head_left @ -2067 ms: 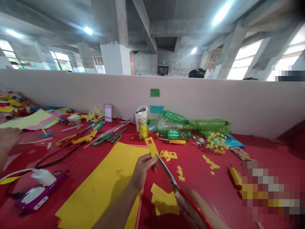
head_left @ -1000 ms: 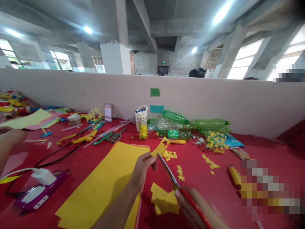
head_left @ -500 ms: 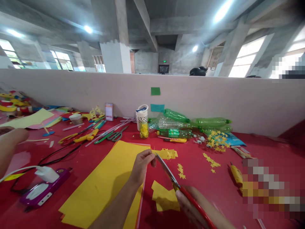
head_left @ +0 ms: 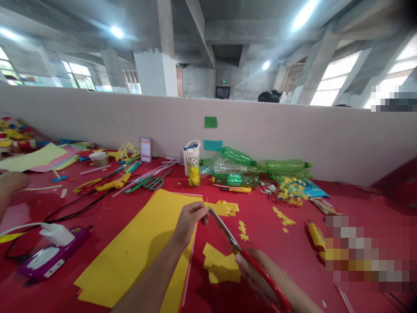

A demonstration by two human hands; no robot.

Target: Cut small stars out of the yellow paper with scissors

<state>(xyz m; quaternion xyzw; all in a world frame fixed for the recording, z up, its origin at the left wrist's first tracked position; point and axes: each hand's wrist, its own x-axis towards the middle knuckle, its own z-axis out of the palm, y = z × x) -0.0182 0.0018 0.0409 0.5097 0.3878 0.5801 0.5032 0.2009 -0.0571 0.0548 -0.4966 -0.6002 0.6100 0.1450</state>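
Note:
My left hand [head_left: 190,221] is pinched at the right edge of a large yellow paper sheet [head_left: 137,248]. Between thumb and forefinger is a small yellow paper piece, mostly hidden by the fingers. Red-handled scissors [head_left: 230,234] are gripped in my right hand [head_left: 250,271], blades pointing up and left, tips at the left fingertips. The blades look nearly together. Beyond my left hand lies a yellow paper strip [head_left: 231,209] with stars on it. Small yellow stars [head_left: 243,230] lie right of the blades, and cut yellow paper pieces [head_left: 221,265] lie below them.
Green plastic bottles [head_left: 239,156] lie along the white partition [head_left: 156,113], beside a white cup [head_left: 191,161]. More stars [head_left: 293,191] are heaped at right, near a yellow glue gun [head_left: 316,237]. At left are grey-handled scissors [head_left: 158,180], a purple power strip [head_left: 54,256] and another person's hand [head_left: 13,182].
The view has shifted slightly, so the table things appear a little further left and higher. My two hands keep nearly the same pose, scissor tips still at the left fingertips.

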